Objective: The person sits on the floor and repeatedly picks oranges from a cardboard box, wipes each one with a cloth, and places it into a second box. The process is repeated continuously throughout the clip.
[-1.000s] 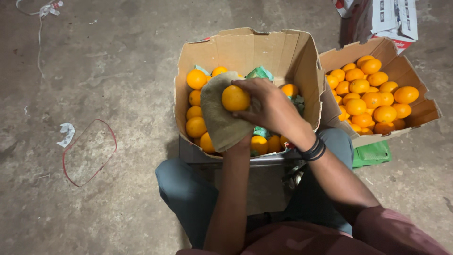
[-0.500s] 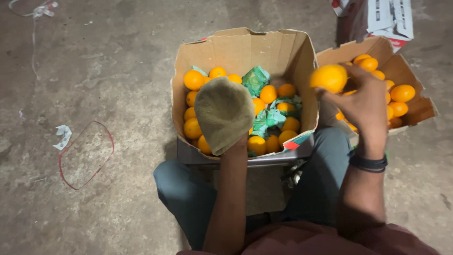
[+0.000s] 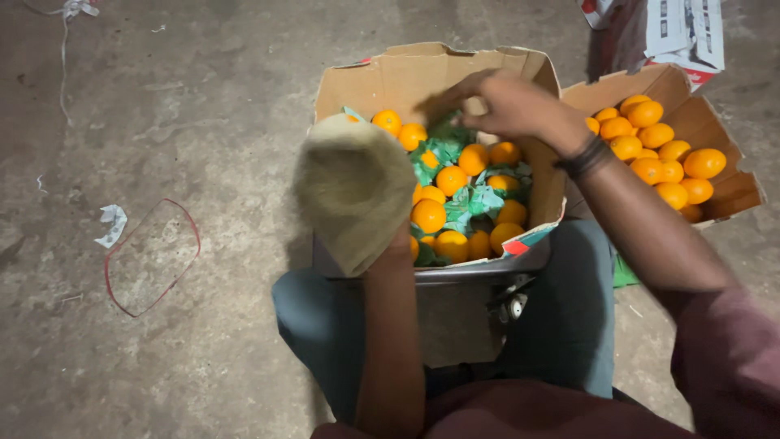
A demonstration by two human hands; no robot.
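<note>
My left hand (image 3: 396, 244) is wrapped in a tan cloth (image 3: 355, 191), raised over the near left corner of an open cardboard box (image 3: 422, 69). That box holds several oranges (image 3: 428, 215) among crumpled green paper wraps (image 3: 467, 199). My right hand (image 3: 508, 106) hovers over the far side of the same box, fingers spread and pointing left, with nothing in it. It wears a dark band at the wrist. A second cardboard box (image 3: 735, 191) on the right is filled with bare oranges (image 3: 658, 154).
I sit with the box between my knees on a metal rim (image 3: 479, 272). On the concrete floor to the left lie a red-edged clear bag (image 3: 150, 256) and a paper scrap (image 3: 110, 223). A printed carton (image 3: 674, 28) stands at the back right.
My right hand took an orange off the cloth, carried it to the right box, and is back over the left box empty. The cloth-covered left hand stayed put.
</note>
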